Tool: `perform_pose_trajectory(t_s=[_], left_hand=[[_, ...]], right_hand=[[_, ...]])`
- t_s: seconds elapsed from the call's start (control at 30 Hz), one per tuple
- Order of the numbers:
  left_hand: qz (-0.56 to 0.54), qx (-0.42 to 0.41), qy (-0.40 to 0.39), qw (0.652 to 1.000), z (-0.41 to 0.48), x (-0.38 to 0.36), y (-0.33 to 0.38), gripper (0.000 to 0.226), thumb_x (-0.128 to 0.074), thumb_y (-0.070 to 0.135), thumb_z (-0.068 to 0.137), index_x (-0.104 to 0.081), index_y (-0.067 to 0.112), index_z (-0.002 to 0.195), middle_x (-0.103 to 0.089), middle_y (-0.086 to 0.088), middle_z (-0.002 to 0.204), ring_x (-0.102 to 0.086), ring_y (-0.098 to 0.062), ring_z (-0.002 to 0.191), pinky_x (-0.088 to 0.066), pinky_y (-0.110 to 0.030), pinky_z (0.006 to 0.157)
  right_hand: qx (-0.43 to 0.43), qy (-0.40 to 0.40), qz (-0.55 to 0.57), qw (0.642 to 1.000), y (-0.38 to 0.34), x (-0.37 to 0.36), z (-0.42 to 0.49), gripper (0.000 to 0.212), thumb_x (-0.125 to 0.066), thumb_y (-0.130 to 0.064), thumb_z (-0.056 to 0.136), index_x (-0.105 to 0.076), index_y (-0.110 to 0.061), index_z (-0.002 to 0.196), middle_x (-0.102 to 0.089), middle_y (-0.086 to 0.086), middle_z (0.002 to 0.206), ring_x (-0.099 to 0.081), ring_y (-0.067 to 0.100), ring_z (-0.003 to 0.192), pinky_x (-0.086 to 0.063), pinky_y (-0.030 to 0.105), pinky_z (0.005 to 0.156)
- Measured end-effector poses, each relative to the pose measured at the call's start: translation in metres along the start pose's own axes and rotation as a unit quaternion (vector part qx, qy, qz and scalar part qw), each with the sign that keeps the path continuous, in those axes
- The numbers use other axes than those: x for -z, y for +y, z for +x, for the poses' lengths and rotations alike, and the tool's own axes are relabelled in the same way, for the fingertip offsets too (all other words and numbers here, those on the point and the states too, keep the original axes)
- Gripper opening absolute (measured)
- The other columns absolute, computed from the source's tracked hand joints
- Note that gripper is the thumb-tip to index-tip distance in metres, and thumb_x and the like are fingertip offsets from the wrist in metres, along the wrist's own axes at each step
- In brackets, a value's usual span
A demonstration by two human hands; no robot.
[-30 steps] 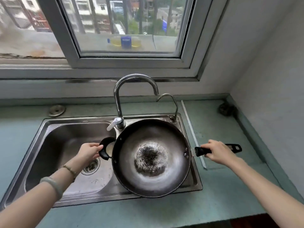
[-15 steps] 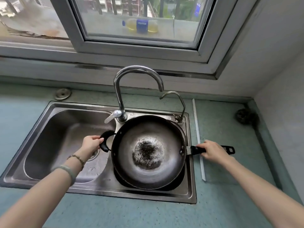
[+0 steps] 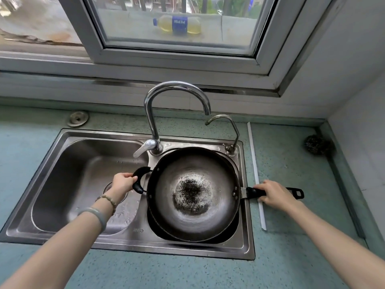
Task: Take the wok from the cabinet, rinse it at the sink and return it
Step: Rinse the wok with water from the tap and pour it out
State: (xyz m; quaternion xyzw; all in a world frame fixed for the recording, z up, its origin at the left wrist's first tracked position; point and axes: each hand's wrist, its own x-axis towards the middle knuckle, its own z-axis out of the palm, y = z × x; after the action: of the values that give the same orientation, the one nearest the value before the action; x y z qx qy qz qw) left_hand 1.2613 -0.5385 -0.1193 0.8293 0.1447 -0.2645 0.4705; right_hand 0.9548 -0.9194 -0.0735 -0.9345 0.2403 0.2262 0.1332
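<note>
A dark steel wok (image 3: 192,217) with a scorched patch in its middle sits in the small right basin of the double sink (image 3: 87,245), upright, below the tall tap (image 3: 177,88). My left hand (image 3: 121,184) grips its black loop handle on the left. My right hand (image 3: 275,193) grips the long black handle that sticks out over the right sink rim. No water runs from the tap. The cabinet is out of view.
A smaller second tap (image 3: 227,130) stands at the sink's back right. A steel wool ball (image 3: 316,145) lies in the right corner of the teal counter (image 3: 291,167). A white strip (image 3: 255,170) lies beside the sink. The left basin (image 3: 79,184) holds nothing.
The wok has gone down from above the sink's front edge into the right basin, and both hands have stayed on its handles. The camera has tilted downward.
</note>
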Motion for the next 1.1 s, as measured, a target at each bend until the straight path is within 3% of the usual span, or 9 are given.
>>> perform_pose_trajectory(t_s=[0.1,0.27,0.37,0.57,0.63,0.7,0.77,0.87,1.1], left_hand=[[-0.003,0.003,-0.008,1.000,0.003,-0.001,-0.004,0.036,-0.057,-0.004,0.088,-0.053,-0.014,0.122,-0.061,-0.021,0.102,-0.056,-0.026,0.089,-0.051,-0.026,0.062],[-0.009,0.018,-0.026,0.999,0.004,0.003,-0.007,0.034,-0.057,-0.003,0.089,-0.053,-0.016,0.120,-0.060,-0.019,0.093,-0.056,-0.026,0.077,-0.046,-0.029,0.065],[0.057,-0.036,-0.009,0.998,0.001,0.015,0.007,0.045,-0.066,0.010,0.086,-0.055,-0.010,0.125,-0.062,-0.023,0.112,-0.060,-0.030,0.102,-0.048,-0.034,0.085],[0.014,-0.153,0.023,0.988,0.003,0.041,0.058,0.045,-0.066,0.021,0.087,-0.057,-0.001,0.125,-0.061,-0.018,0.125,-0.058,-0.029,0.116,-0.044,-0.038,0.102],[-0.020,-0.145,0.003,0.989,0.005,0.041,0.066,0.042,-0.062,0.018,0.089,-0.056,-0.001,0.126,-0.059,-0.018,0.127,-0.055,-0.030,0.120,-0.042,-0.045,0.106],[-0.038,-0.129,-0.012,0.991,0.006,0.038,0.070,0.040,-0.059,0.014,0.091,-0.055,-0.003,0.126,-0.058,-0.020,0.127,-0.054,-0.029,0.119,-0.042,-0.045,0.106],[-0.065,-0.107,-0.027,0.992,0.005,0.031,0.071,0.038,-0.057,0.009,0.092,-0.054,-0.007,0.126,-0.060,-0.021,0.117,-0.058,-0.027,0.106,-0.048,-0.040,0.097],[-0.113,-0.062,-0.056,0.990,0.000,0.022,0.071,0.035,-0.051,0.001,0.093,-0.051,-0.010,0.126,-0.058,-0.012,0.087,-0.054,-0.014,0.075,-0.048,-0.017,0.068],[-0.152,-0.014,-0.091,0.984,-0.009,0.012,0.069,0.036,-0.037,-0.013,0.092,-0.049,-0.014,0.126,-0.055,-0.011,0.083,-0.053,-0.015,0.073,-0.050,-0.009,0.052]], right_hand=[[-0.001,0.005,-0.005,1.000,-0.002,0.000,0.000,0.051,-0.075,-0.028,0.078,-0.059,-0.027,0.126,-0.062,-0.001,0.114,-0.058,0.021,0.107,-0.048,0.034,0.089],[-0.008,-0.014,-0.017,1.000,-0.009,0.006,0.002,0.049,-0.075,-0.027,0.077,-0.060,-0.025,0.124,-0.063,0.001,0.117,-0.057,0.021,0.110,-0.047,0.035,0.092],[-0.006,0.002,-0.005,1.000,-0.022,0.029,0.002,0.047,-0.075,-0.035,0.078,-0.063,-0.020,0.121,-0.061,0.002,0.116,-0.055,0.020,0.111,-0.046,0.034,0.093],[0.077,0.257,0.190,0.945,-0.089,0.133,0.014,0.016,-0.074,-0.019,0.081,-0.073,-0.010,0.094,-0.067,0.004,0.083,-0.060,0.018,0.077,-0.049,0.027,0.078],[0.099,0.311,0.238,0.915,-0.117,0.165,0.025,0.018,-0.071,-0.018,0.083,-0.071,-0.011,0.099,-0.063,0.002,0.086,-0.057,0.013,0.077,-0.043,0.010,0.077],[0.111,0.315,0.275,0.901,-0.143,0.190,0.040,0.027,-0.066,-0.018,0.087,-0.066,-0.010,0.114,-0.064,0.006,0.102,-0.057,0.013,0.091,-0.044,0.013,0.088],[0.117,0.279,0.271,0.914,-0.163,0.206,0.055,0.039,-0.061,-0.020,0.091,-0.056,-0.011,0.128,-0.060,0.008,0.123,-0.055,0.017,0.111,-0.042,0.028,0.100],[0.121,0.209,0.242,0.940,-0.183,0.212,0.074,0.047,-0.057,-0.021,0.094,-0.046,-0.013,0.139,-0.055,0.008,0.136,-0.049,0.021,0.127,-0.035,0.033,0.106],[0.119,0.202,0.213,0.949,-0.193,0.208,0.078,0.033,-0.056,-0.016,0.093,-0.060,-0.015,0.126,-0.067,0.009,0.117,-0.060,0.025,0.107,-0.042,0.029,0.089]])
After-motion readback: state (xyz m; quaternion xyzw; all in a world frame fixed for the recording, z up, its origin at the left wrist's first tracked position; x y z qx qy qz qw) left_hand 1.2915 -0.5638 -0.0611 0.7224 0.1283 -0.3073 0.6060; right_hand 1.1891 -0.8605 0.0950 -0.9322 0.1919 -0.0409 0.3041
